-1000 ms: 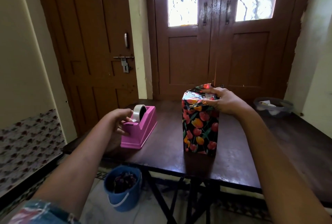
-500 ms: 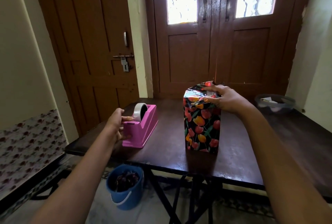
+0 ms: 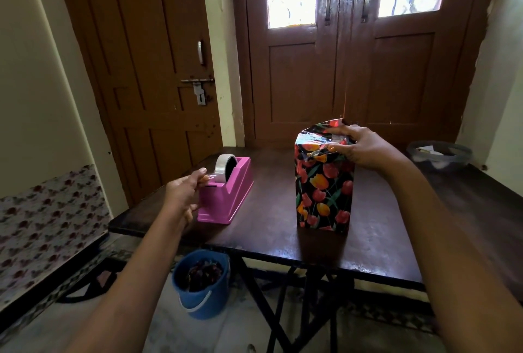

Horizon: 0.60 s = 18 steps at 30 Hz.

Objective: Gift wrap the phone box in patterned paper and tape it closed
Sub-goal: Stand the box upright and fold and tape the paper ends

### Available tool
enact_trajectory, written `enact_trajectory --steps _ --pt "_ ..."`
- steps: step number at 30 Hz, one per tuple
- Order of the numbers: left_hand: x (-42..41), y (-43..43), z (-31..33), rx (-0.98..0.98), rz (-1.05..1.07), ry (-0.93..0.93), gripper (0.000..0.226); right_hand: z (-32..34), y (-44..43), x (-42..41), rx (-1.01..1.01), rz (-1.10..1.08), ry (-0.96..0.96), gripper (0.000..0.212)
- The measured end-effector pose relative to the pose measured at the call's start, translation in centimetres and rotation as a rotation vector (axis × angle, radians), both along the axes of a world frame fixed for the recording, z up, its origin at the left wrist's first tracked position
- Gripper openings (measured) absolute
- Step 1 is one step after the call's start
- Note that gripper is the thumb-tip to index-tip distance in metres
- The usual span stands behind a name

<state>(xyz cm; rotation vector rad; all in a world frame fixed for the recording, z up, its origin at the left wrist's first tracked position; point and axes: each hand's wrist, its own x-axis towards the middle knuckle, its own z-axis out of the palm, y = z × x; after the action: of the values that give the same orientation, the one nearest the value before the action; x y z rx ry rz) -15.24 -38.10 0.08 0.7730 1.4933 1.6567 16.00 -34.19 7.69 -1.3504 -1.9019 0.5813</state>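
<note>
The phone box [image 3: 324, 191] stands upright on the dark wooden table [image 3: 268, 225], covered in black paper with red and orange tulips. My right hand [image 3: 359, 147] grips its top, holding the folded paper flaps down. A pink tape dispenser [image 3: 226, 195] with a clear tape roll [image 3: 223, 167] sits to the left of the box. My left hand [image 3: 184, 192] is at the dispenser's near end, pinching the free end of the tape between thumb and fingers.
A blue bucket [image 3: 202, 284] with dark scraps stands on the floor under the table's front edge. A grey bowl [image 3: 440, 154] sits at the table's far right. Brown doors stand behind, and a patterned cloth surface [image 3: 48, 225] lies to the left.
My left hand has drawn back slightly from the roll to the dispenser's near end, with a short strip of tape stretched between fingers and roll. My right hand stays on the box top.
</note>
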Motion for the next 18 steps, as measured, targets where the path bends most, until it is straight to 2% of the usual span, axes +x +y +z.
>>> enact_trajectory --steps 6,11,18 --pt "-0.1 -0.2 -0.8 -0.043 0.030 0.081 0.039 -0.1 0.1 0.0 -0.003 -0.008 0.018 0.048" --pt "0.0 -1.1 -1.6 -0.094 0.003 0.119 0.017 -0.2 0.0 0.0 0.015 -0.002 0.025 0.046" --pt "0.1 -0.9 -2.6 -0.120 0.012 0.191 0.023 -0.1 -0.2 0.0 0.007 0.000 0.052 0.046"
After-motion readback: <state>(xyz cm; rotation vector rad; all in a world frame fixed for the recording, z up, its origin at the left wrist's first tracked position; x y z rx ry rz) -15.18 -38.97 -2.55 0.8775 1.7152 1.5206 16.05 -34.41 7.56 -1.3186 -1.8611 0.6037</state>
